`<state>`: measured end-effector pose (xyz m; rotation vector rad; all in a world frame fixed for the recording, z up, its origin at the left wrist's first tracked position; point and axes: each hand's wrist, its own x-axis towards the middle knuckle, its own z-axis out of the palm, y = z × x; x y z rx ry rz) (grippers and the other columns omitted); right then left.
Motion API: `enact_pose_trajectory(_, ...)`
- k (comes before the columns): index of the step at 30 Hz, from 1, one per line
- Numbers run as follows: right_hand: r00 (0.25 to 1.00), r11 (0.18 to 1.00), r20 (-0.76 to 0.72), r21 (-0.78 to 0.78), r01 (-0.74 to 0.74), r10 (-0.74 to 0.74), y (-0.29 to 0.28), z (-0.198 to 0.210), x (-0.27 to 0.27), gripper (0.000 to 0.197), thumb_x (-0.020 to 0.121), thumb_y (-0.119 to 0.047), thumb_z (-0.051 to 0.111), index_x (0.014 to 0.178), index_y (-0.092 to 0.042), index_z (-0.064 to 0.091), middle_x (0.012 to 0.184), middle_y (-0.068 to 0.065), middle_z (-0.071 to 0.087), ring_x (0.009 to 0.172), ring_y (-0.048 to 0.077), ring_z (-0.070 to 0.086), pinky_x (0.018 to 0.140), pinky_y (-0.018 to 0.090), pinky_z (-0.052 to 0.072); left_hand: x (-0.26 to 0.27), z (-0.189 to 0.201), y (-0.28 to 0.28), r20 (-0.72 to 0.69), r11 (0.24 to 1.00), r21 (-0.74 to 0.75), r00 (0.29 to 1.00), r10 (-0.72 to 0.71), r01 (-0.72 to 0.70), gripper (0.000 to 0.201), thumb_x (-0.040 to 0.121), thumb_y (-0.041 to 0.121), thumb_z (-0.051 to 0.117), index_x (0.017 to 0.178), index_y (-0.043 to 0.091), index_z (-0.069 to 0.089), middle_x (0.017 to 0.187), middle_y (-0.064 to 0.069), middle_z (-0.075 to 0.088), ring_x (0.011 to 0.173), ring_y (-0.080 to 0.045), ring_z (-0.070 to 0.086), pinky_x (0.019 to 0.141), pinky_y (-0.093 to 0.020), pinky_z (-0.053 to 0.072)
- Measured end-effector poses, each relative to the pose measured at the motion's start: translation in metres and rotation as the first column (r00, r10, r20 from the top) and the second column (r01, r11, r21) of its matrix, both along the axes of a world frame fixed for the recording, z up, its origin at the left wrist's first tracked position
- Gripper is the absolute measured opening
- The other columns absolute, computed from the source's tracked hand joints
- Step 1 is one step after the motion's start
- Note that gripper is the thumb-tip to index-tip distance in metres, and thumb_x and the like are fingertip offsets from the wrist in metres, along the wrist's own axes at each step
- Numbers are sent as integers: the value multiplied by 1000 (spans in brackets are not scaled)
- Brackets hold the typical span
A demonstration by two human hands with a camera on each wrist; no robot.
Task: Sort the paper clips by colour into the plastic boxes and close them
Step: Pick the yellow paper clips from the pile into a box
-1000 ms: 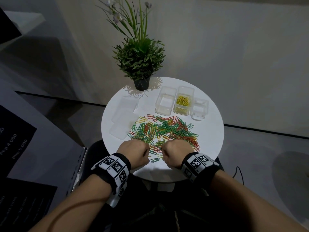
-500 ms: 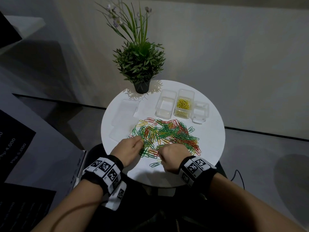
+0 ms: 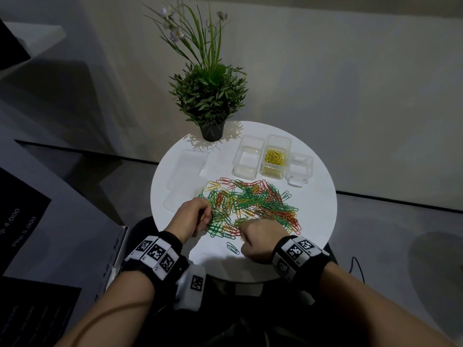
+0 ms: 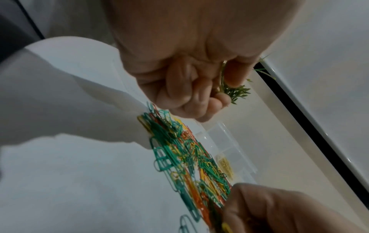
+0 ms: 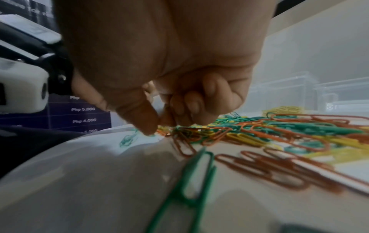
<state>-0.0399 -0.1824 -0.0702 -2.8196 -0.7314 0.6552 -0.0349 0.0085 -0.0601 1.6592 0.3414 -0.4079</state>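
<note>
A tangled pile of green, red and yellow paper clips (image 3: 250, 204) lies mid-table. Behind it stand three clear plastic boxes: an empty one (image 3: 246, 157), one holding yellow clips (image 3: 275, 156) and a smaller empty one (image 3: 300, 171). My left hand (image 3: 204, 214) sits at the pile's left edge, its fingers curled (image 4: 199, 97) and a yellow clip (image 3: 201, 217) showing at the thumb. My right hand (image 3: 244, 227) is at the pile's near edge, where thumb (image 5: 147, 124) and curled fingers pinch at clips. A yellow clip (image 4: 225, 227) shows under it.
Clear lids (image 3: 189, 169) lie at the left of the round white table (image 3: 315, 221). A potted plant (image 3: 211, 101) stands at the back. A loose pale clip (image 3: 233, 247) lies near the front edge. A dark board with printed prices (image 3: 22, 226) is to the left.
My left hand has moved forward from the table's near edge into the left side of the pile. The right hand has stayed at the near edge, working in the clips.
</note>
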Motion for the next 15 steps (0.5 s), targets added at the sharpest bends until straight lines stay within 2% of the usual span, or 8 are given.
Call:
enact_pose_trajectory(3, 975, 953, -37, 203, 223, -220, -9, 5, 10, 6, 86, -21, 49, 84, -17, 46, 81, 1, 55, 74, 23, 50, 63, 27, 37, 1, 2, -3, 25, 1000, 2, 1000, 14, -14, 45, 100, 30, 42, 58, 14, 41, 50, 1, 39, 37, -9, 27, 35, -15, 19)
enact_pose_trajectory(5, 923, 864, -122, 325, 385, -365, -15, 10, 21, 11, 85, -13, 49, 76, -16, 43, 72, 0, 51, 68, 21, 49, 56, 27, 35, 2, 1, -5, 68, 1000, 17, 998, -2, 1, 44, 100, 19, 44, 57, 8, 45, 48, -3, 43, 35, -9, 30, 34, -15, 23)
enact_pose_trajectory(7, 860, 761, -220, 402, 509, -460, -20, 12, 32, 21, 82, -6, 54, 70, -17, 41, 68, 2, 49, 66, 20, 47, 55, 26, 35, 3, -4, -6, 73, 999, 38, 997, -27, 25, 42, 97, 10, 46, 57, 4, 52, 50, -6, 53, 35, -10, 32, 34, -16, 25)
enact_pose_trajectory(10, 774, 600, -364, 490, 632, -519, -25, 9, 42, 22, 79, 4, 55, 70, -15, 48, 65, 5, 55, 63, 20, 52, 61, 28, 42, 6, -11, -7, 44, 1000, 28, 999, -12, 11, 40, 93, 4, 49, 54, 5, 53, 56, -6, 62, 34, -7, 34, 35, -14, 26)
enact_pose_trajectory(12, 699, 481, -499, 508, 715, -512, -25, 5, 45, 27, 79, 10, 47, 77, -15, 55, 56, 5, 56, 53, 20, 50, 54, 26, 40, 7, -16, -8, 53, 998, 53, 999, 11, -14, 38, 91, 1, 52, 53, 5, 53, 56, -6, 61, 36, -6, 38, 38, -14, 31)
enact_pose_trajectory(13, 674, 457, -535, 496, 739, -509, -25, 3, 46, 31, 79, 11, 43, 79, -16, 58, 52, 4, 54, 50, 19, 47, 50, 24, 36, 8, -19, -7, 90, 994, 108, 996, 9, -18, 36, 89, 3, 56, 54, 7, 53, 56, -4, 58, 40, -6, 42, 44, -16, 35)
enact_pose_trajectory(15, 674, 476, -535, 477, 739, -510, -25, 2, 50, 34, 83, 8, 39, 73, -16, 61, 50, 2, 49, 47, 17, 41, 47, 22, 30, 10, -24, -5, 186, 960, 279, 980, -74, 20, 26, 85, 10, 67, 59, 13, 59, 56, 7, 55, 54, -8, 48, 58, -20, 42)
